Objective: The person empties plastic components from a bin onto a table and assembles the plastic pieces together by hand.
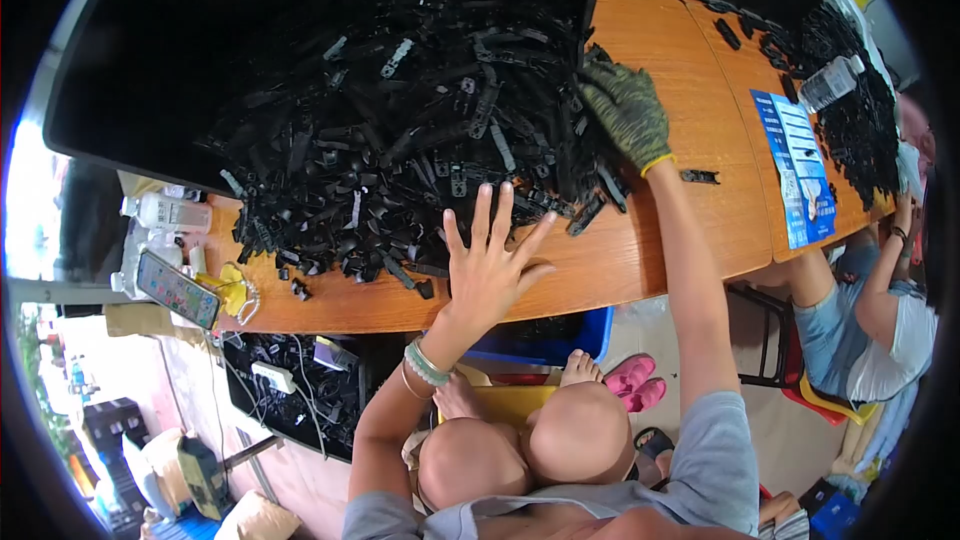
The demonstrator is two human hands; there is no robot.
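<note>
Black plastic parts, small and mostly elongated, form a dense, loose pile (390, 160) ahead of the left hand, running back into a large black container (140, 70). The left hand (487, 275), bare, is open with fingers spread over the pile's near edge; whether the fingertips touch it cannot be told. The right hand (630, 115), in a dark mottled glove with a yellow cuff, lies along the pile's right side; whether it grips any part cannot be told. One single part (700, 177) lies on the wooden table (640, 260), near the gloved wrist, to its right. Farther right of this hand are a blue printed sheet (797, 170), a clear bottle (832, 83) and a second heap (862, 140) of black parts. Well left of the bare hand, a phone (178, 288) stands tilted.
</note>
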